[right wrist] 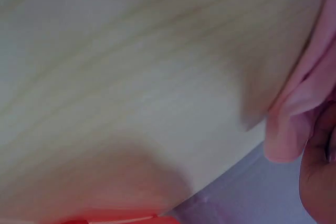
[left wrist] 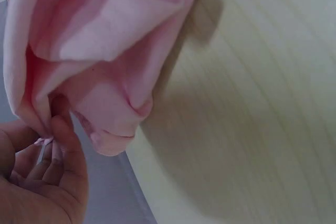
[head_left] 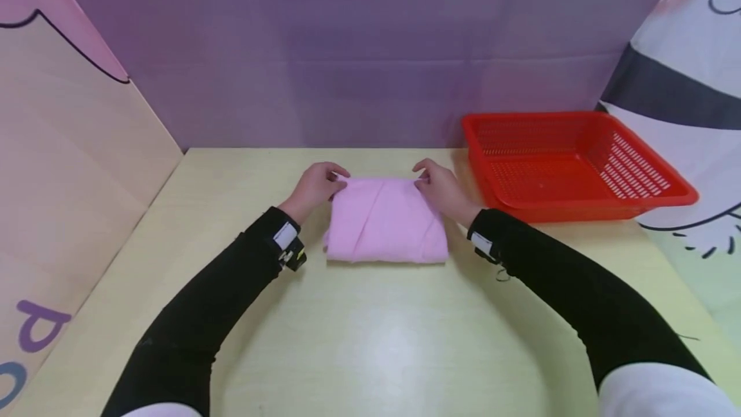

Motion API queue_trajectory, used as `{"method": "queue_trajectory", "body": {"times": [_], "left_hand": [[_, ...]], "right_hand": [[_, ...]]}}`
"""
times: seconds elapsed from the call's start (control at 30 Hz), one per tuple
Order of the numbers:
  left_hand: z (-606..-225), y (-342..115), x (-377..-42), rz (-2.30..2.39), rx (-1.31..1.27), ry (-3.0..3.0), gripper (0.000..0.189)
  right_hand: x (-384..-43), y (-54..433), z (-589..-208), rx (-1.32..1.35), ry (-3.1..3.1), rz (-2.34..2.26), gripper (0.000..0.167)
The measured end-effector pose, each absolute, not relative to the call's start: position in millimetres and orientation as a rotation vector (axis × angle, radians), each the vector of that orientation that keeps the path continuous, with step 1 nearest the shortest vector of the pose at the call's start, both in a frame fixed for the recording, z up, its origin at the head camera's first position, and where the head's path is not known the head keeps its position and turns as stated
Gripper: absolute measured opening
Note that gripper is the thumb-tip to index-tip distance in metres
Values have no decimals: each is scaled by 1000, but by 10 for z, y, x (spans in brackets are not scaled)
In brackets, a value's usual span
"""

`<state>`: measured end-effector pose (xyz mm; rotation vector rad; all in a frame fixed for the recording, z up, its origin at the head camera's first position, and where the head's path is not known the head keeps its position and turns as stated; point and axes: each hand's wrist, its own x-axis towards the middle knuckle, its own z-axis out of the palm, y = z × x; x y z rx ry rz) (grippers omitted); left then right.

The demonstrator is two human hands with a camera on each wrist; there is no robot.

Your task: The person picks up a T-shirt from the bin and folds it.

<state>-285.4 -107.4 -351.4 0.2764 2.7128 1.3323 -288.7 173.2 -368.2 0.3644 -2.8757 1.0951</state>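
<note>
A folded pink cloth (head_left: 389, 221) lies on the pale wooden table, its layers stacked into a rough rectangle. At its far left corner my left hand (head_left: 317, 188) pinches the edge between thumb and fingers. In the left wrist view the pink cloth (left wrist: 105, 40) shows loose inner folds above the pinching left hand (left wrist: 50, 174). My right hand (head_left: 444, 192) pinches the far right corner. The right wrist view catches only part of the right hand (right wrist: 317, 177), at the image edge, with a drooping cloth corner (right wrist: 286, 137) beside it.
A red plastic basket (head_left: 570, 208) with perforated walls stands at the back right of the table (head_left: 370, 340), close to my right hand. A purple backdrop (head_left: 370, 50) rises behind the table's far edge, with printed panels at both sides.
</note>
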Motion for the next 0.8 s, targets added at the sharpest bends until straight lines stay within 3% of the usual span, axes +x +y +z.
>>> {"method": "queue_trajectory", "body": {"times": [0.3, 0.53, 0.67, 0.8], "left_hand": [[-3615, -1119, -2878, 1238, 210, 2675, 29], [-3539, -1207, -2779, 1319, 182, 2738, 39], [-3471, -1093, -2650, 1045, 366, 2943, 43], [-3469, -905, -2465, 579, 725, 3084, 49]], "right_hand": [[-2951, 1804, -3805, 357, -2999, 928, 25], [-2891, 1820, -3796, 388, -2973, 853, 28], [-2719, 1790, -3700, 474, -2922, 722, 34], [-2496, 1729, -3624, 627, -2940, 578, 50]]}}
